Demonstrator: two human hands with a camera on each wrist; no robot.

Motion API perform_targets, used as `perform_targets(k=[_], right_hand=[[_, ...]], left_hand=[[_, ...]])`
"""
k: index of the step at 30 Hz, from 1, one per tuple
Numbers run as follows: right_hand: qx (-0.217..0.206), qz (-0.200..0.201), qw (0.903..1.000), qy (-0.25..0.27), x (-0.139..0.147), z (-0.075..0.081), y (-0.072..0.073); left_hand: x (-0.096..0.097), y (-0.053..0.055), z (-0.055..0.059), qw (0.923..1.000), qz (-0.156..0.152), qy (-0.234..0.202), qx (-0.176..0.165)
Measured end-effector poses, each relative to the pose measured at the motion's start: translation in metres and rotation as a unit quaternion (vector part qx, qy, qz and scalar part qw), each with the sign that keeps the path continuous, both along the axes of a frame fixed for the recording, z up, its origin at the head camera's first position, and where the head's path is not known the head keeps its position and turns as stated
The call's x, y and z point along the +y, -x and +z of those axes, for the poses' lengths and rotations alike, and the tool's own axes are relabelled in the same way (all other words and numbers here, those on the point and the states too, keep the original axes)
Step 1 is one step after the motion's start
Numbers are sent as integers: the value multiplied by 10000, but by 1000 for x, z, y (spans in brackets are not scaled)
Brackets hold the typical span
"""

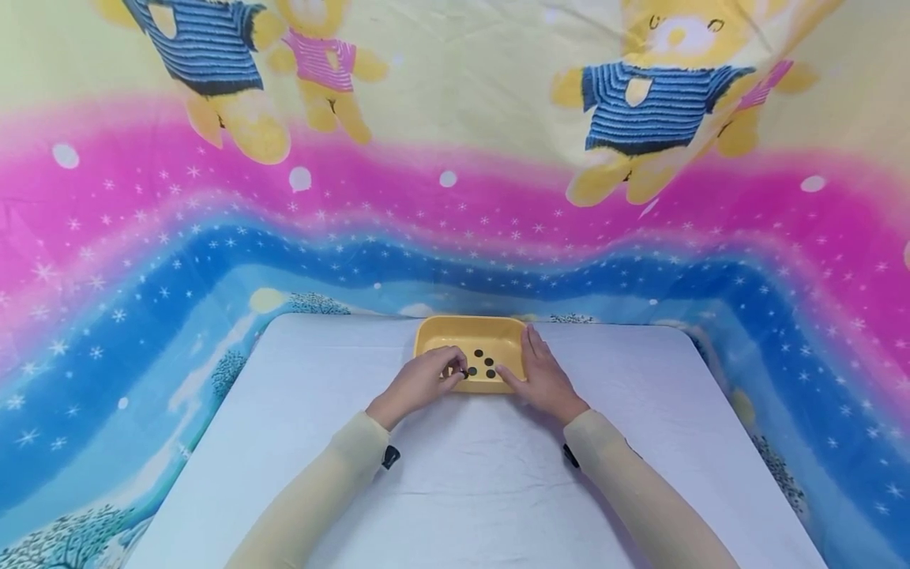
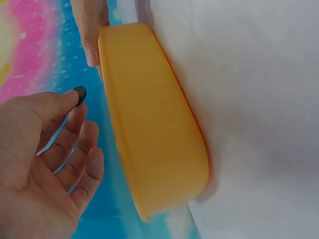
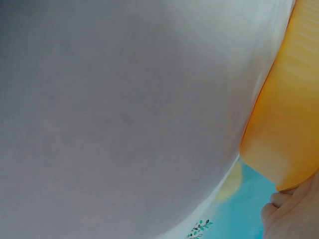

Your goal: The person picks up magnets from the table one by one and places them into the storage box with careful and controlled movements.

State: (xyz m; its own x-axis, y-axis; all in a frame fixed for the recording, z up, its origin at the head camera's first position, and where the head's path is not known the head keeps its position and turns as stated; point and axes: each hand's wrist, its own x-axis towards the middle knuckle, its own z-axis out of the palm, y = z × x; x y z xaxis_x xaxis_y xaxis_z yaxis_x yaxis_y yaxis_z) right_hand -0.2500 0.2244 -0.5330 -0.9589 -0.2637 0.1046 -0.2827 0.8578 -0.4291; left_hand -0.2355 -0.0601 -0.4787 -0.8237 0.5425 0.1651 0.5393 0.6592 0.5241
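A yellow rectangular tub [image 1: 441, 325] stands near the table's far edge, with several small black discs [image 1: 479, 353] scattered on its floor. My left hand [image 1: 429, 374] is at the tub's near left part. Between thumb and index finger it pinches one black disc [image 2: 80, 94], clearest in the left wrist view, while its other fingers are loosely bent. At the tub's right end, my right hand [image 1: 547, 382] holds the wall, its fingers along the right side and its thumb over the near rim. Only part of that hand shows in the right wrist view.
A white cloth covers the table [image 1: 455, 490]. Behind it hangs a colourful curtain [image 1: 455, 213] with printed bears and snowflakes, which also runs along both sides. Dark straps or clips [image 1: 390, 456] sit at the wrists.
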Motion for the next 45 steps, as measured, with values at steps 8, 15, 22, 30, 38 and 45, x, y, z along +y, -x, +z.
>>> perform_targets(k=[8, 15, 22, 30, 38, 45], right_hand=[[32, 55, 10000, -7, -2, 1, -3], [73, 19, 10000, -12, 0, 1, -2], [124, 16, 9999, -41, -1, -1, 1], [73, -7, 9999, -74, 0, -1, -1], [63, -2, 9999, -79, 1, -2, -2], [122, 17, 9999, -102, 0, -2, -1]], left_hand=[[13, 24, -7, 9986, 291, -50, -428], [23, 47, -9, 9955, 501, -102, -794], [31, 63, -12, 9938, 576, 180, -939], [35, 71, -28, 9914, 633, 359, -1090], [37, 74, -39, 9901, 672, 537, -1112], [40, 77, -42, 9894, 728, 710, -1039]])
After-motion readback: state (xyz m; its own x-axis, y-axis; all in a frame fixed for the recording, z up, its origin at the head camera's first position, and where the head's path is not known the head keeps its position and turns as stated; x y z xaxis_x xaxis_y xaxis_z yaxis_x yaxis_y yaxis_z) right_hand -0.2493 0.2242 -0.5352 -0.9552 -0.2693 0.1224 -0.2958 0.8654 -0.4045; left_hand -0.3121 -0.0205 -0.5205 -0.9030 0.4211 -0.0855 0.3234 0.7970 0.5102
